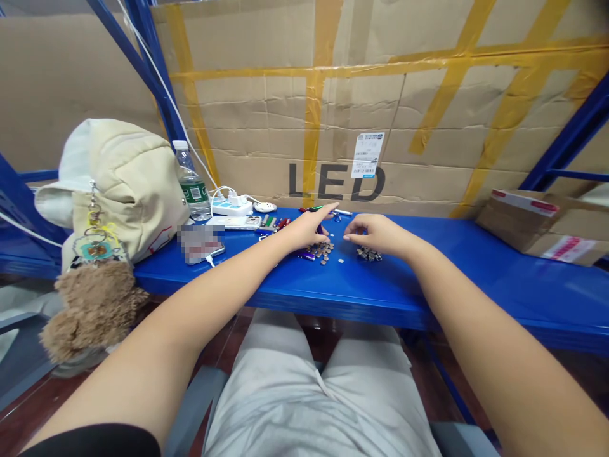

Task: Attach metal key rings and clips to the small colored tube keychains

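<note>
My left hand (309,229) hovers over a heap of small copper-coloured coins (325,252), its fingers stretched out and apart. A dark purple shape shows beneath its fingers; I cannot tell whether they touch it. My right hand (373,231) is just to the right, fingers curled and tips close together; whatever they may hold is too small to make out. Under it lies a small pile of dark metal pieces (369,254), partly covered by the hand. A single silvery disc (340,261) rests between the two piles. A short purple stick (307,255) lies left of the coins.
Several coloured sticks (272,223), a white phone (234,222), another phone (202,246) and a power strip (232,205) are at left on the blue table (457,266). Beyond them stand a water bottle (194,187) and cream bag (137,171). A cardboard box (537,225) sits at right.
</note>
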Tool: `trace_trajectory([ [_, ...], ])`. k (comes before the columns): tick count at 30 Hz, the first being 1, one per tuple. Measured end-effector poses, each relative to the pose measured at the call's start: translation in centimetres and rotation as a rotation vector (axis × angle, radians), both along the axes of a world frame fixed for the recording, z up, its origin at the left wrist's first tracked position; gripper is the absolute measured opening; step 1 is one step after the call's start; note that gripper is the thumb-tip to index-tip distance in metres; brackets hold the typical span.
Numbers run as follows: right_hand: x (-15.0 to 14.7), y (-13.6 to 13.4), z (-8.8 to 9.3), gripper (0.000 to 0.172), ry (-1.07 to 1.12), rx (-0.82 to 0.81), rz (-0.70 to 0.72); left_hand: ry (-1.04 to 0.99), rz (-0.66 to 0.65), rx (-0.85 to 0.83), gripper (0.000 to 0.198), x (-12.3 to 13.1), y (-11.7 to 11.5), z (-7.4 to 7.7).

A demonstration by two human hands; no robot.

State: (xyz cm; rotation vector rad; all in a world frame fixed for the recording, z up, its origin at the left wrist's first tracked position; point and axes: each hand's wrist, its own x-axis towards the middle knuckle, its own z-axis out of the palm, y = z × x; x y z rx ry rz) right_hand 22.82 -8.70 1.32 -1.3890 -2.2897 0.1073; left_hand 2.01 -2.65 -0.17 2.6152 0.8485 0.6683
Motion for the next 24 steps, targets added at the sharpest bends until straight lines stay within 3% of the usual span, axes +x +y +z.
trace_trajectory([
  [8,-0.1,0.0,0.1,0.017,-0.028,-0.005,0.011,-0.078,-0.118,0.146,0.071,1.1,0.7,-1.6],
  [14,-0.3,-0.1,0.1,0.018,0.032,-0.008,0.002,-0.211,-0.166,0.092,0.057,0.7,-0.2,0.1],
  [19,-0.3,-0.1,0.1,0.020,0.120,-0.009,0.027,-0.410,-0.102,0.012,0.040,0.3,-0.4,1.0],
  [24,-0.3,-0.3,0.4,0.024,0.258,0.110,-0.014,-0.367,-0.081,0.007,0.025,0.1,-0.5,1.1],
])
